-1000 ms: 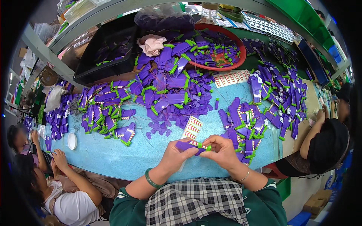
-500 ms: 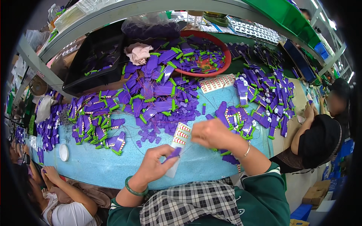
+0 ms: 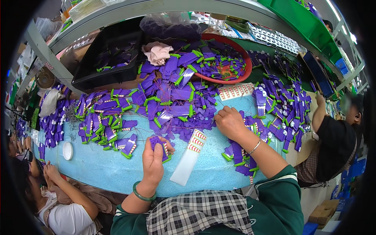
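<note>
My left hand is closed round a flat purple plastic part with a green end and a striped sticker along its side; the thumb lies across its face. On the table between my hands lies a white strip of red-and-white chevron stickers, its lower part bare. My right hand reaches to the right edge of a heap of small purple pieces. Its fingers are curled together, and what they hold, if anything, is hidden.
Purple-and-green parts with thin wires lie in heaps left and right. Behind stand a black tray and a red basin. A second sticker sheet and a white lid lie nearby. Co-workers sit at both sides.
The sticker strip has left my left hand and lies on the table. My left hand has moved left, turning the purple part upright. My right hand has moved up to the small purple pieces.
</note>
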### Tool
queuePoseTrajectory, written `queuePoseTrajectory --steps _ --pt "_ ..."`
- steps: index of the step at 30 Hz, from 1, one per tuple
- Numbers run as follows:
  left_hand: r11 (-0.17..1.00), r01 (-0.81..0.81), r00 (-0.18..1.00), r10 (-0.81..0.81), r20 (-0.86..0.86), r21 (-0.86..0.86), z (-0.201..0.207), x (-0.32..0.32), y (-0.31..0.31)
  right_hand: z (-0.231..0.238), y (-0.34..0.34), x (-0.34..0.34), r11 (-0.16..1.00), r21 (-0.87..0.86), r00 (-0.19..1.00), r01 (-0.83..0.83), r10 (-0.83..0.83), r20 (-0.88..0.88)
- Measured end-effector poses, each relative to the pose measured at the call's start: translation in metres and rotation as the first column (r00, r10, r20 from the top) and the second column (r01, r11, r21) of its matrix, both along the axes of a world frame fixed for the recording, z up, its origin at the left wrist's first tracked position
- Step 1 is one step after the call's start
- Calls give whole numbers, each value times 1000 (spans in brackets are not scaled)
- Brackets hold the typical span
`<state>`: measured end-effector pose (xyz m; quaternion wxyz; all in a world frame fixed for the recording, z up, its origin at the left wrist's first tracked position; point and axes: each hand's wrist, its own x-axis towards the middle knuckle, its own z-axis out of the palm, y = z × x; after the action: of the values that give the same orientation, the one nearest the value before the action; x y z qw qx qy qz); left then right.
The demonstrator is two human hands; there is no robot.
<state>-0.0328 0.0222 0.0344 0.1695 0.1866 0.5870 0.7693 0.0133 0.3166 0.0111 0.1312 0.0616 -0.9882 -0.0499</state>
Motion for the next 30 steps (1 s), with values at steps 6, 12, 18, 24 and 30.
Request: queuePoseTrajectory --steps 6,12,18,24,30 --pt "1000 12 999 -13 35 25 -4 3 7 12 -10 8 986 -147 997 -77 75 -21" --pt "1000 -1 1000 1 -1 24 0 3 5 5 -5 6 997 -72 995 -30 36 91" --pt "957 188 982 -188 21 -220 -8 9 9 35 -35 33 113 -985 987 128 82 137" --pt "755 412 859 -508 -59 -510 -8 26 26 32 -88 64 33 -994 993 101 65 103" --pt "739 365 787 -570 -237 -567 -4 30 25 45 -95 68 387 -922 999 5 38 22"
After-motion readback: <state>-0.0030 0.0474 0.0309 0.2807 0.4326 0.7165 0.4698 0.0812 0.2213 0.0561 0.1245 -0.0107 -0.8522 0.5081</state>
